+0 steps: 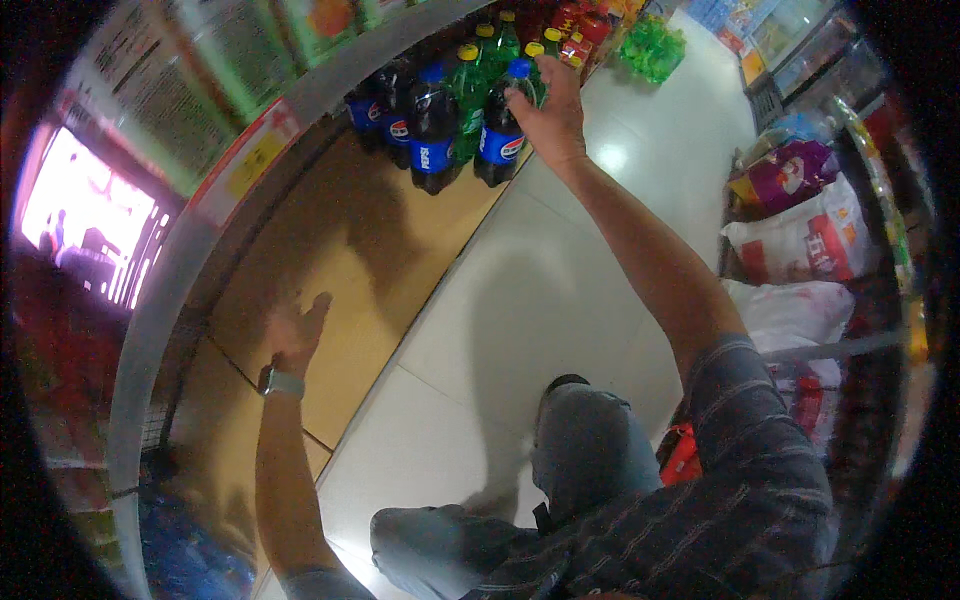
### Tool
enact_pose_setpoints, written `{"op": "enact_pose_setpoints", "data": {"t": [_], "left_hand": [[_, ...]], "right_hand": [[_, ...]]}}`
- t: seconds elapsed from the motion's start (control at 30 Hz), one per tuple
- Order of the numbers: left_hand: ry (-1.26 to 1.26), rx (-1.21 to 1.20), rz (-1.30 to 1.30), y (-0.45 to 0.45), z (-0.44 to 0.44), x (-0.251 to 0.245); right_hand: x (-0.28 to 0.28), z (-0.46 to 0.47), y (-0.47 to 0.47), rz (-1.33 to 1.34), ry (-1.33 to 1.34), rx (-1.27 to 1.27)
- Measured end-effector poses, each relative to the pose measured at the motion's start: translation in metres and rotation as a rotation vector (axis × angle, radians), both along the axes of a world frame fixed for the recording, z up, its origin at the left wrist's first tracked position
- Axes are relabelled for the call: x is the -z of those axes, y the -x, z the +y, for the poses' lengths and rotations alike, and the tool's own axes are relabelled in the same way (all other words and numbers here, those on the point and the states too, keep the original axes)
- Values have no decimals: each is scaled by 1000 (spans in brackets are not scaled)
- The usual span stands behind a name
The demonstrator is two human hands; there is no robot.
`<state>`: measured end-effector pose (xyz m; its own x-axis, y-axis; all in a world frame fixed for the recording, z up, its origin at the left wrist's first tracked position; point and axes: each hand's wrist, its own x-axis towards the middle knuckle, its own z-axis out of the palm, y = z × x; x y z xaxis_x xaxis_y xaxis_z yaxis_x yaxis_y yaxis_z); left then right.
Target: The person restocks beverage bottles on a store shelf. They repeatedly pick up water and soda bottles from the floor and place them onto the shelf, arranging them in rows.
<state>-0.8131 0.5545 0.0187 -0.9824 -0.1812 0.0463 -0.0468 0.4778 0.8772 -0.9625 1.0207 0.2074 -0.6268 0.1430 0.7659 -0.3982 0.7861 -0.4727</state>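
Note:
At the front of a row on the low shelf stands a Pepsi bottle (497,133) with a blue cap, upright and filled with dark drink. My right hand (556,112) is at its upper part, thumb across the bottle's shoulder and fingers beyond the neck. Whether the fingers grip it cannot be told. To its left is another Pepsi bottle (433,139), also blue-capped. Green bottles (469,90) with yellow caps stand between and behind them. My left hand (296,330), wearing a wristwatch (283,382), hovers blurred over the tan shelf board (375,300), fingers apart and holding nothing.
A grey shelf edge (161,300) curves above the low board on the left. White sacks (802,232) and a purple bag (787,176) fill a rack on the right. Green bottles in a pack (651,49) stand on the tiled floor (442,382). Blue wrapped goods (191,551) lie lower left.

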Motion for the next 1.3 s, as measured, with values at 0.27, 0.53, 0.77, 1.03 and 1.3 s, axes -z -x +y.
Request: {"op": "enact_pose_setpoints", "data": {"t": [0.27, 0.53, 0.77, 1.03, 1.3], "left_hand": [[486, 72, 58, 98, 196, -114], [161, 29, 276, 174, 274, -107], [110, -187, 206, 190, 287, -79], [71, -252, 178, 147, 266, -75], [105, -342, 217, 18, 112, -83]], "right_hand": [[41, 25, 27, -219, 168, -130], [61, 15, 30, -335, 184, -76], [72, 4, 27, -328, 63, -221], [107, 38, 57, -593, 11, -233], [139, 65, 85, -456, -84, -289]]}}
